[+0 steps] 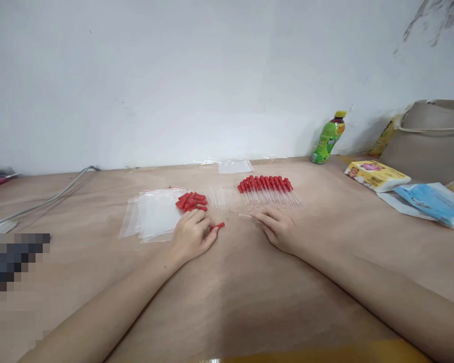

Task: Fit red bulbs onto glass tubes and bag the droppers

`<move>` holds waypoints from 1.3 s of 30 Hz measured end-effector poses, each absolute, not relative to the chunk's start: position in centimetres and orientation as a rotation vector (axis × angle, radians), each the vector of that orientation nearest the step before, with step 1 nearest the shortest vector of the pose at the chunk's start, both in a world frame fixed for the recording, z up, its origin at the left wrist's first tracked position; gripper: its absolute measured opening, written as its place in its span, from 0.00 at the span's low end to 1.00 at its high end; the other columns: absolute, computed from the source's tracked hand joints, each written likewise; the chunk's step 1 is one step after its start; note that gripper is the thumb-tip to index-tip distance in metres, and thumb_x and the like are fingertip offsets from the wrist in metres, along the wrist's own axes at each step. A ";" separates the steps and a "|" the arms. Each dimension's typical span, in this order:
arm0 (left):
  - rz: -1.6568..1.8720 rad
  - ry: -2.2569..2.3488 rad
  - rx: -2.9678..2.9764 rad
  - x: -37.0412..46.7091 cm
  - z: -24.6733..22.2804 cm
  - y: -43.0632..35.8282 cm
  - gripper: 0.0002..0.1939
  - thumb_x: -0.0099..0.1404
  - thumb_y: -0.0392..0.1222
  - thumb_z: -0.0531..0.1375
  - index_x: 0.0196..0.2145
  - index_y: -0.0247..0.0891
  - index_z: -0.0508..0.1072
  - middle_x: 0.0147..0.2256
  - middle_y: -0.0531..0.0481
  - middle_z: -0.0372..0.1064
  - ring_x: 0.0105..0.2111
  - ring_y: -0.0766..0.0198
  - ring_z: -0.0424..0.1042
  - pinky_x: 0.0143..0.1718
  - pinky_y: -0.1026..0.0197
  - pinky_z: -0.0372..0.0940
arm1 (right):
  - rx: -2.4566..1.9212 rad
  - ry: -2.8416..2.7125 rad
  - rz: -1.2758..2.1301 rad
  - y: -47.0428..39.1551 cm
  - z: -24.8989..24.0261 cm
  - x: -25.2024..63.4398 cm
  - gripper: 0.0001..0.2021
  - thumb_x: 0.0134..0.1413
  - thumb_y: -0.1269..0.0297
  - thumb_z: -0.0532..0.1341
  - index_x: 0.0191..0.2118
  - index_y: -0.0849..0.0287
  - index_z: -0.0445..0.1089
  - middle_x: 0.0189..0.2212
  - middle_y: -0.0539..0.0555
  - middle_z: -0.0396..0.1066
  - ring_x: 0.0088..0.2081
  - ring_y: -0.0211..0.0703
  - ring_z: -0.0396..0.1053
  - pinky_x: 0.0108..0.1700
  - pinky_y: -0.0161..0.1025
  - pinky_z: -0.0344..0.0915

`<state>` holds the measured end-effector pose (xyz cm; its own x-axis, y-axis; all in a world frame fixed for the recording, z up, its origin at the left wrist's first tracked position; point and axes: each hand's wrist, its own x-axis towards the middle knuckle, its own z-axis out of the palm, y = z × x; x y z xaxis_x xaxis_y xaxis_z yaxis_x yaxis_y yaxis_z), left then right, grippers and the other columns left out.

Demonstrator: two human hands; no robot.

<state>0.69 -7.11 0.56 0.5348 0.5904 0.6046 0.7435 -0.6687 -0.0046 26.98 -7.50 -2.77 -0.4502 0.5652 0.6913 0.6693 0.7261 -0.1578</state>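
Between thumb and fingers, my left hand (192,234) pinches a red rubber bulb (220,226) whose end points right. My right hand (278,229) grips a thin clear dropper tube (245,216) pointing left, apart from the bulb. Just beyond my left hand lies a pile of loose red bulbs (189,200), beside stacked clear zip bags (157,219). A row of bare clear tubes (221,199) rests in the middle. Beyond my right hand, several assembled droppers (267,189) lie side by side, red bulbs toward the wall.
A small clear bag (235,166) lies by the wall. To the right stand a green drink bottle (328,138), a yellow tissue pack (378,174), a blue packet (437,201) and a grey bag (427,141). A cable (60,194) and a pixelated dark object (11,262) are left.
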 end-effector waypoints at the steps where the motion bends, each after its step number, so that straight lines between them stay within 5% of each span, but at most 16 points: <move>1: -0.863 -1.142 -2.576 0.8 0.4 -7.1 0.08 0.59 0.41 0.54 0.27 0.36 0.70 0.27 0.48 0.63 0.29 0.62 0.64 0.31 0.59 0.60 | -0.902 -2.192 -0.179 -7.6 -2.7 27.0 0.12 0.57 0.69 0.50 0.44 0.57 0.65 0.36 0.55 0.68 0.37 0.40 0.64 0.41 0.39 0.59; 7: -0.896 -1.248 -2.726 1.2 -0.3 -6.6 0.11 0.60 0.44 0.55 0.38 0.37 0.72 0.33 0.46 0.64 0.33 0.62 0.65 0.35 0.59 0.63 | -0.870 -2.204 -0.156 -7.3 -2.0 26.5 0.10 0.55 0.71 0.50 0.40 0.60 0.66 0.34 0.55 0.69 0.37 0.39 0.65 0.44 0.41 0.57; 12: -0.930 -1.328 -2.753 1.5 -0.4 -6.3 0.09 0.63 0.42 0.53 0.33 0.37 0.72 0.31 0.48 0.67 0.34 0.61 0.66 0.37 0.58 0.62 | -0.916 -2.199 -0.104 -7.4 -2.1 25.9 0.08 0.56 0.69 0.51 0.37 0.60 0.66 0.33 0.55 0.69 0.36 0.39 0.65 0.42 0.40 0.57; 31: -1.230 -1.186 -2.975 2.8 0.0 -7.1 0.10 0.64 0.40 0.53 0.41 0.39 0.68 0.39 0.48 0.71 0.39 0.63 0.70 0.40 0.60 0.65 | -0.834 -2.129 0.043 -8.0 -1.4 24.5 0.09 0.56 0.67 0.52 0.38 0.58 0.69 0.31 0.54 0.71 0.33 0.38 0.67 0.40 0.40 0.61; 39: -1.257 -1.155 -3.022 3.0 -0.2 -7.2 0.07 0.62 0.39 0.55 0.35 0.39 0.73 0.31 0.51 0.73 0.29 0.66 0.72 0.31 0.65 0.66 | -0.834 -2.169 0.098 -7.7 -1.6 24.7 0.10 0.56 0.68 0.53 0.39 0.56 0.70 0.31 0.52 0.72 0.33 0.37 0.67 0.40 0.40 0.58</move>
